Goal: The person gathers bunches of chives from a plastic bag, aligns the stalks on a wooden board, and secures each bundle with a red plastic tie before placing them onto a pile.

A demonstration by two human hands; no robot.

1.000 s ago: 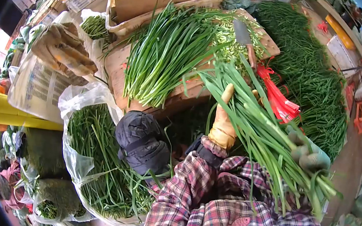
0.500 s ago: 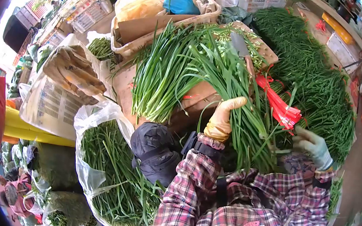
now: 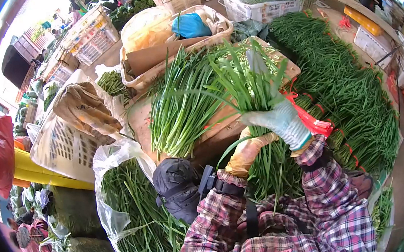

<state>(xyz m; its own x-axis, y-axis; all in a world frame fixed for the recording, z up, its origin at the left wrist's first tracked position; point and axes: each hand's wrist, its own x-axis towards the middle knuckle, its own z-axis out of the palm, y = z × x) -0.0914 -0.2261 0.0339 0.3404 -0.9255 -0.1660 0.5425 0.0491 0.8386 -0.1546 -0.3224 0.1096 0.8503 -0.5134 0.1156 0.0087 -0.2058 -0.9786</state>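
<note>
A bunch of garlic chives (image 3: 270,167) stands upright in front of my body, its leafy tops spreading above my hands. My left hand (image 3: 248,154), in a yellowish glove, is closed around the bunch from the left. Wrapped across the same bunch just above it is my right hand (image 3: 283,122), in a pale blue-white glove. Left of the hands, a loose pile of chives (image 3: 183,111) lies on a brown board (image 3: 140,96). Behind the held leaves, a knife blade (image 3: 256,62) shows partly; its handle is hidden. Red ties (image 3: 315,124) hang just right of my right hand.
Tied green bunches (image 3: 339,77) cover the right side. At lower left, a clear plastic bag (image 3: 106,164) holds more chives, beside a dark rounded bundle (image 3: 174,188). Brown gloves (image 3: 85,109) lie on an upturned crate (image 3: 67,132). A basket (image 3: 223,33) with a blue bag (image 3: 191,25) stands behind.
My right hand has moved up and left from beside the red ties and closed around the bunch. The bunch is more upright now, and the view has shifted slightly.
</note>
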